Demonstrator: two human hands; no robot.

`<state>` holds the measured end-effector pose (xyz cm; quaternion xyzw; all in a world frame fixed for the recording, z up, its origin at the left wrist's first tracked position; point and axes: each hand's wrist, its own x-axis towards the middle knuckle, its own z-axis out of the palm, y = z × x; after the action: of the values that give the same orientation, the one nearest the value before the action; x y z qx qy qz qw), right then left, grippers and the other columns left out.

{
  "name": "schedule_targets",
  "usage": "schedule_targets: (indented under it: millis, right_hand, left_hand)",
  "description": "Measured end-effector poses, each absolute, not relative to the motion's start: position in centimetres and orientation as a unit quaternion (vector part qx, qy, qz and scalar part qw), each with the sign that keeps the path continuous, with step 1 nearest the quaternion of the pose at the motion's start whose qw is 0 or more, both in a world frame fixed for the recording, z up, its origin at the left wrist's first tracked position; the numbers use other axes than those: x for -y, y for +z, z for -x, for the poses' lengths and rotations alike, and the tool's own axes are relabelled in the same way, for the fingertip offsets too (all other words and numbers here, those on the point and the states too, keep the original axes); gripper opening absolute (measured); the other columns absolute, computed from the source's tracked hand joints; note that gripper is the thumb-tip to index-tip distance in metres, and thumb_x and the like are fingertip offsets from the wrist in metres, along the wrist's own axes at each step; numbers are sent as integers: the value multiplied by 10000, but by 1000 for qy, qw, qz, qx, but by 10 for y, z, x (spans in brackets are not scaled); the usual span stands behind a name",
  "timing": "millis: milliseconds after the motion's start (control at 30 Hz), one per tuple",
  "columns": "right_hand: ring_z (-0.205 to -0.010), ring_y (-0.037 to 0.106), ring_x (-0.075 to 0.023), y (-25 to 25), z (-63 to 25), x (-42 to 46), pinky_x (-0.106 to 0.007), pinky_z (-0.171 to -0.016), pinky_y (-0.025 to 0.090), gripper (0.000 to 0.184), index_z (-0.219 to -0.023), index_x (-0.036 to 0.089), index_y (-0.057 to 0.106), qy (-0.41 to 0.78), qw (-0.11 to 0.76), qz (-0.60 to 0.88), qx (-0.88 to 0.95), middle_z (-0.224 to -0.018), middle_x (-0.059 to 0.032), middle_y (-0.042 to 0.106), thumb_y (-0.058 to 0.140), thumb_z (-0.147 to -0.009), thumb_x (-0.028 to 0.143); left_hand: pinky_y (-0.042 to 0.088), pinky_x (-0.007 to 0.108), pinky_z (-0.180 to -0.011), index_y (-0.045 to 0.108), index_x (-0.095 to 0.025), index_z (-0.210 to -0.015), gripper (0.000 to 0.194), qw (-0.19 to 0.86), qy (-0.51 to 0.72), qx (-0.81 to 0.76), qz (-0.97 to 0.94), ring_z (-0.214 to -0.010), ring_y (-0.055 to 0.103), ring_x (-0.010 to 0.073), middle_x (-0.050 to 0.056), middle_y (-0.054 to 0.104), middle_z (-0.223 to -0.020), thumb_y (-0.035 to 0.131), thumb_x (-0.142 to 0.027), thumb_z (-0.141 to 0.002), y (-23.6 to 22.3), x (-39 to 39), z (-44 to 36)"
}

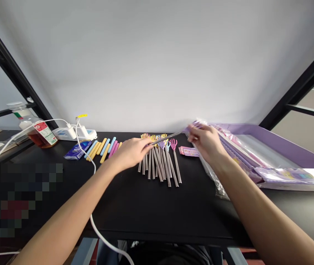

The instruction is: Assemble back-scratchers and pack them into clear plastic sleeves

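A back scratcher with a thin metal rod (167, 137) spans the gap between my hands, slightly tilted up to the right. My left hand (133, 151) is closed around its left end. At the other end, which looks purple, my right hand (205, 141) has its fingers closed. Below the rod, several metal back scratchers (161, 165) lie in a row, their small hand-shaped heads yellow, purple, blue and pink pointing to the wall. To the left lie several pastel handles (101, 146) in blue, yellow and pink, partly hidden by my left hand.
Pink cards (188, 151) and clear plastic packaging (219, 186) lie near my right hand. A purple box (280, 143) stands at the right. At the left are a blue packet (76, 150), a white power strip (89, 134), a bottle (25, 117) and a white cable (94, 224) crossing the black table.
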<state>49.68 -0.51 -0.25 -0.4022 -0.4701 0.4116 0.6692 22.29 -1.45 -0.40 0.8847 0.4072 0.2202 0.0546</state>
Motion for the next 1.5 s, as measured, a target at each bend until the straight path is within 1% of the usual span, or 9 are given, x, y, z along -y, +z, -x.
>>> schedule_targets:
  millis: [100,367,500,600,700,967,1100,1267,1500]
  right_hand:
    - [-476,396,-38,-4,-502,-3,-159,-451,417,420,-603,176,529,397,803,340,287,-545,80,445,930,-672,282]
    - [-481,443,-42,5,-468,9,-159,-504,480,261,-716,133,626,471,758,332,307,-574,50,503,757,-902,262]
    - [-435,371,-18,29,-518,13,-121,-407,381,370,-678,156,527,324,877,332,123,-619,48,486,494,-1046,150]
    - [-401,247,-26,39,-565,21,-108,-340,257,483,-620,178,448,274,897,346,37,-553,73,275,346,-1092,176]
    - [-421,268,-31,36,-586,27,-108,-365,286,503,-617,185,430,268,900,343,35,-565,63,255,319,-1105,227]
    - [-447,330,-37,24,-563,16,-139,-400,360,373,-683,170,523,297,891,319,129,-618,66,406,495,-1051,231]
    - [-465,368,-32,13,-512,21,-154,-395,323,327,-661,160,563,362,815,328,310,-640,43,531,811,-832,290]
    - [-461,376,-61,-7,-450,36,-211,-410,322,472,-553,168,539,437,650,349,515,-501,51,445,887,-710,447]
    - [-516,457,-72,-13,-445,38,-214,-475,419,434,-597,146,616,488,628,358,490,-581,23,531,910,-661,459]
  left_hand:
    - [366,251,-560,650,-219,-925,313,106,177,-413,-887,-571,572,134,-13,670,-730,428,-410,-1034,6,11,-207]
    - [267,276,-540,659,-226,-1068,370,-57,189,-456,-868,-619,623,191,16,672,-691,345,-421,-1066,-2,24,-236]
    - [335,261,-559,647,-234,-910,385,8,196,-431,-881,-616,639,176,1,684,-701,393,-491,-1043,6,14,-215]
    - [346,251,-488,583,-236,-799,420,98,148,-477,-861,-419,564,145,-44,621,-544,425,-566,-1006,16,6,-191]
    - [363,245,-463,540,-241,-808,404,109,134,-488,-855,-343,534,139,-69,596,-472,375,-540,-1023,21,3,-178]
    - [341,250,-497,597,-255,-917,408,-44,158,-472,-866,-379,547,159,-68,561,-440,335,-539,-1049,18,8,-187]
    - [313,278,-519,637,-225,-995,439,-156,186,-441,-864,-572,673,219,20,703,-648,315,-515,-1067,2,14,-216]
    - [274,293,-496,627,-192,-1151,512,-174,181,-437,-864,-580,688,245,42,709,-651,243,-522,-1079,-10,21,-238]
    - [353,279,-541,621,-234,-1209,466,-135,210,-417,-874,-644,698,209,23,758,-804,275,-516,-1077,-9,29,-245]
